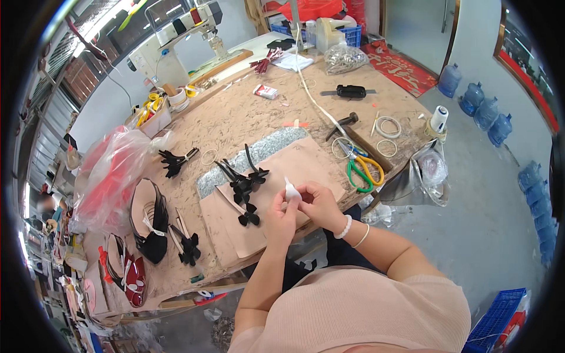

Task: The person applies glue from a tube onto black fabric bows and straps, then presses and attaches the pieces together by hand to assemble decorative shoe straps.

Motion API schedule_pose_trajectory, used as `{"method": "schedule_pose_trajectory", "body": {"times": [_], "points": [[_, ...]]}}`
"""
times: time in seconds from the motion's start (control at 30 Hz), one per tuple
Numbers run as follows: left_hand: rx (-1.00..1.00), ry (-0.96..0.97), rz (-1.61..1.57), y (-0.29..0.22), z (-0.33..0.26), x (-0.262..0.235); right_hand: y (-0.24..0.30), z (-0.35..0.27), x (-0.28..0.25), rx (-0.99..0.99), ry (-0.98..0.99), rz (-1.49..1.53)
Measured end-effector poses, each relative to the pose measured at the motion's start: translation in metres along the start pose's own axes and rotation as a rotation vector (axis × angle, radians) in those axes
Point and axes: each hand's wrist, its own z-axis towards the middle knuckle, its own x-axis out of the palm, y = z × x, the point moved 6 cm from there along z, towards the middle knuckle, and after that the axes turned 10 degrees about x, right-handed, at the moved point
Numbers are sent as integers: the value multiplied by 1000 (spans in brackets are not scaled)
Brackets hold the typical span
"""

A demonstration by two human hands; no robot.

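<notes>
Above a beige sheet at the table's near edge, my left hand and my right hand meet with closed fingers around a small white bottle. Its thin pointed nozzle aims up and away from me; most of its body is hidden by my fingers. To the left of my hands lie several black flower-shaped strap pieces, partly on the sheet and partly on a grey speckled slab. One black flower on a pale strip lies nearest my left hand.
Scissors with green and yellow handles and a hammer lie to the right. Black shoes, red shoes and a plastic bag occupy the left side. A sewing machine stands at the far left.
</notes>
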Motion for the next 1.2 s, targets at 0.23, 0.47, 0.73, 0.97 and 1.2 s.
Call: {"method": "schedule_pose_trajectory", "body": {"times": [0.23, 0.47, 0.73, 0.97, 1.2], "points": [[-368, 99, -625, 21, 13, 54, 12, -7, -142, -229, -463, -982], [-360, 226, -637, 7, 16, 92, -2, 0, -166, 75, -76, -1032], [-256, 401, -370, 18, 14, 118, -3, -59, -211, 630, 147, 17], [-149, 572, -222, 0, 11, 158, 11, -109, -226, 483, 155, -32], [-47, 738, -170, -3, -2, 197, 16, -131, -240, 477, 94, 3]]}}
